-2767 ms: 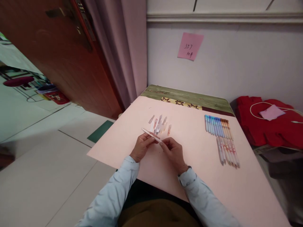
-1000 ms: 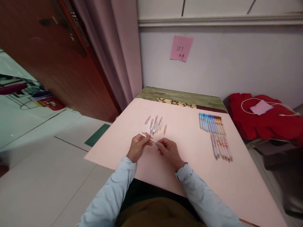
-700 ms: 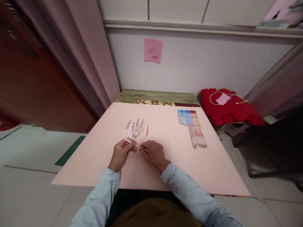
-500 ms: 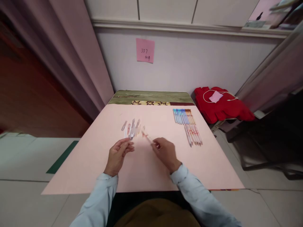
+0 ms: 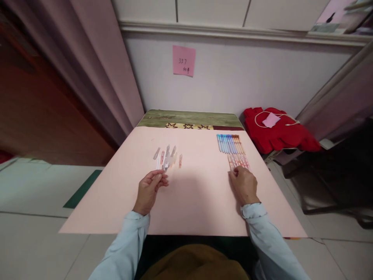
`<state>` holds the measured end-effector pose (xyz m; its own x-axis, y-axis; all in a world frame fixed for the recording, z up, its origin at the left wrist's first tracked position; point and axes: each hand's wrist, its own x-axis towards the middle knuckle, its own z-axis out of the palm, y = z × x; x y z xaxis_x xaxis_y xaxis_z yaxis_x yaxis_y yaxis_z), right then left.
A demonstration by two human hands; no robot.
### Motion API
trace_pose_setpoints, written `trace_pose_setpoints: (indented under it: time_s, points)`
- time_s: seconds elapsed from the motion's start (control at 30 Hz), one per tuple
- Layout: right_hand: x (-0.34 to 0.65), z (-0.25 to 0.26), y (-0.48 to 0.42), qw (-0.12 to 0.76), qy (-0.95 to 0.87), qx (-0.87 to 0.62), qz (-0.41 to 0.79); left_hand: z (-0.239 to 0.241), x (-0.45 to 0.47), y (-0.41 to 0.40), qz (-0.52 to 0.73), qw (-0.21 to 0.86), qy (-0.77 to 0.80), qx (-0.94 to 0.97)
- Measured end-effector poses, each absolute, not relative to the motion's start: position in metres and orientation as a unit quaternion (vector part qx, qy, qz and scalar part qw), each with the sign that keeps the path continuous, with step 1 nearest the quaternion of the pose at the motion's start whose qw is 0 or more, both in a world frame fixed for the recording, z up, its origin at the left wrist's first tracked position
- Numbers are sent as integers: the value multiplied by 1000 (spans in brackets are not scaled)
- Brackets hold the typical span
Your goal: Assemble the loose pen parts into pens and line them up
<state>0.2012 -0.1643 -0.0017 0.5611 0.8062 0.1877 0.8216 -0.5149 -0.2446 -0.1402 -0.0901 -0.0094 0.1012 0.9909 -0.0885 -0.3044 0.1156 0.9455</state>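
Observation:
My left hand (image 5: 148, 191) is closed in a pinch at the near end of a loose pile of pen parts. A thin white stick like a pen refill (image 5: 158, 161) reaches its fingertips; whether they grip it I cannot tell. Clear pen barrels (image 5: 174, 150) and dark-tipped pieces lie in the pile, with a short pink-patterned piece (image 5: 180, 160) just right of it. Over at the right, my right hand (image 5: 244, 184) is closed at the near ends of a row of pink-patterned pens (image 5: 237, 160). Its fingers cover the lower part of the pen it holds.
Behind that row lies another row of blue, purple and brown pens (image 5: 227, 144). The pink sheet (image 5: 116, 202) covers the tabletop. A red cloth (image 5: 279, 136) with a white cable sits beyond the right edge. A pink note (image 5: 184, 61) hangs on the wall.
My right hand has moved right with a pen, from beside the pile to the patterned row. My left hand stays at the pile. The view has shifted slightly.

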Motion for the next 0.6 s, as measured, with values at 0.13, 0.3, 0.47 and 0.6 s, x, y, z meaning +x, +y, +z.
trace_pose_setpoints:
  time_s: [0.13,0.3,0.47,0.6]
  points:
    - [201,-3,-165,141,-464,-874,-29,-9,-139,-92,530,619,416,405]
    - [194,4,-170,185,-490,-852,-15,-12,-141,-93,548,607,414,399]
    - [174,21,-158,247,-559,-789,61,-15,-144,-91,666,507,431,337]
    - [139,35,-135,292,-621,-719,113,-15,-145,-89,701,474,439,302]
